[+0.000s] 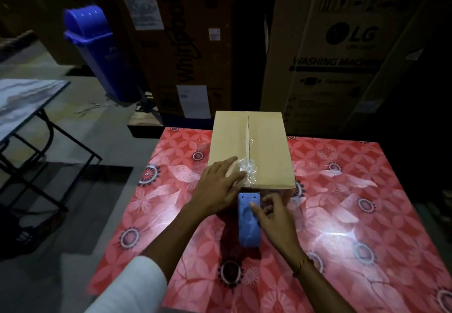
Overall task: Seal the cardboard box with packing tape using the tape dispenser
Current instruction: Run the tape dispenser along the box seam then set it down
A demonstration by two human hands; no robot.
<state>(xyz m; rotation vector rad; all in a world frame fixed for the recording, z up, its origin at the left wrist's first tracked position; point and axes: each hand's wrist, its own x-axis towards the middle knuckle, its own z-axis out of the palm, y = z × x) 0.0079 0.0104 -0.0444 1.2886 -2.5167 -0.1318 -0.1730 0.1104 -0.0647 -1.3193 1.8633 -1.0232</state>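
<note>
Box (252,151) lengthwise away; dispenser (249,217) aligned

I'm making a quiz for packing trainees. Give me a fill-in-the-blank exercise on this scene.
1. The left hand presses flat on the ____ of the cardboard box.
2. The right hand grips a tape dispenser coloured ____.
3. Crinkled clear tape lies over the box's centre ____.
4. The box rests on a floral table coloured ____.

Missing words: top; blue; seam; red

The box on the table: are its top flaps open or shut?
Shut: both flaps of the box lie flat, meeting along the centre seam, with clear tape over its near part.
</note>
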